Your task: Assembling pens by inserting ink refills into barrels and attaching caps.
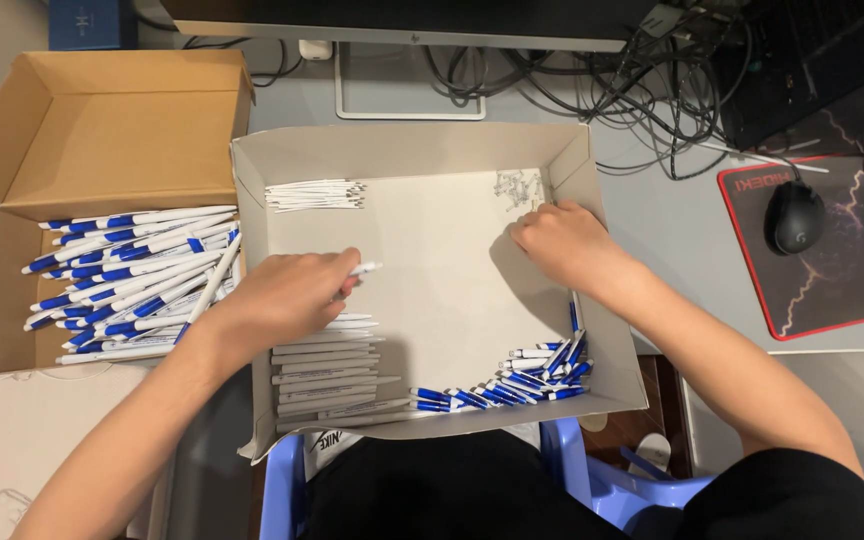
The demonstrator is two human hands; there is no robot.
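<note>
Left hand [287, 295] rests low over the middle of the shallow grey tray [412, 145], fingers curled narrow around a white pen barrel [362, 269]. The barrel's tip projects to the right past the fingertips; the rest of it is covered by the hand. Directly below this hand lies a row of grey-white barrels [327, 375], stacked side by side on the tray floor, the topmost ones just under the knuckles.

Right hand [567, 245] is at the tray's far right corner, palm down, fingers bent together and pointing toward a small heap of metal springs [518, 184]. The fingertips reach the near edge of that heap. Whether a spring is pinched between them cannot be told; the hand hides the contact.

Other contents of the tray: a bundle of thin white refills [314, 194] at the far left, well apart from both hands, and a loose pile of blue-and-white pen parts [512, 385] along the near right side, below the right forearm.

To the left of the tray stands an open brown cardboard box [102, 130], holding assembled blue-and-white pens [132, 280] in a rough layer, just beside the left wrist.

The table [672, 220] carries, further right, a black mouse [794, 216] on a red-edged mouse pad [852, 280], with a tangle of black cables [642, 90] behind the tray.
</note>
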